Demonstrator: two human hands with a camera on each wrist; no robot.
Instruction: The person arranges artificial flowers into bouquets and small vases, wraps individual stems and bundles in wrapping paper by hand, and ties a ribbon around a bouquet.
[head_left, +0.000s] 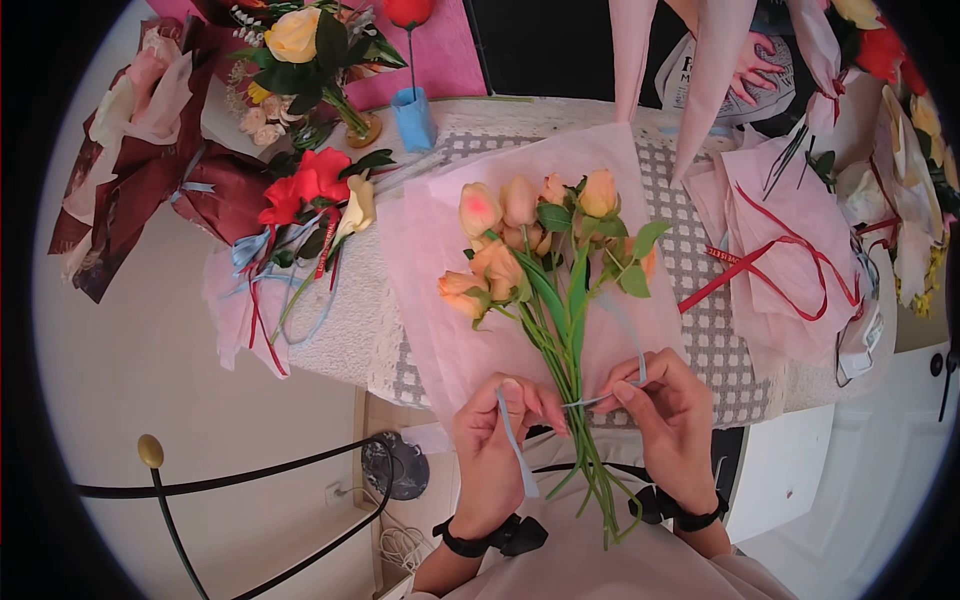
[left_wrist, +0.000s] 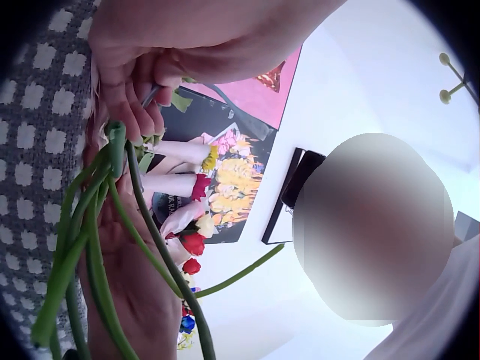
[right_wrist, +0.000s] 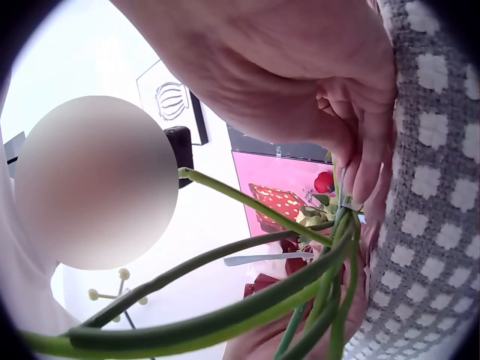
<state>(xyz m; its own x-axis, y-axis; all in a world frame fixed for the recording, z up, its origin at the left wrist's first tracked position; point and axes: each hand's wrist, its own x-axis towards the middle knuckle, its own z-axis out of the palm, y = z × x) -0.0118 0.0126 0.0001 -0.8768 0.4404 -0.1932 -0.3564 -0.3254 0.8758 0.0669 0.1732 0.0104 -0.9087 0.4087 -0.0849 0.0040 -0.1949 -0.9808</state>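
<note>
A bunch of peach roses and tulips (head_left: 497, 262) lies on pale pink wrapping paper (head_left: 430, 215), its green stems (head_left: 580, 440) pointing toward the person. Around the stems passes a thin grey-blue ribbon (head_left: 519, 450). On one side of the stems, the left hand (head_left: 490, 440) pinches one part of the ribbon, whose tail hangs over the palm. Across from it, the right hand (head_left: 665, 420) pinches the other part between thumb and fingers, with a loop of tail rising above. In the right wrist view, the right fingertips (right_wrist: 364, 176) are right at the ribbon beside the stems (right_wrist: 330, 277).
Red and cream flowers with ribbons (head_left: 310, 195) lie to the left, near a small blue vase (head_left: 413, 118). Pink paper with red ribbon (head_left: 790, 260) is at the right. A checked cloth (head_left: 690, 240) covers the table. Another person's hand (head_left: 757, 70) rests on printed paper at the back.
</note>
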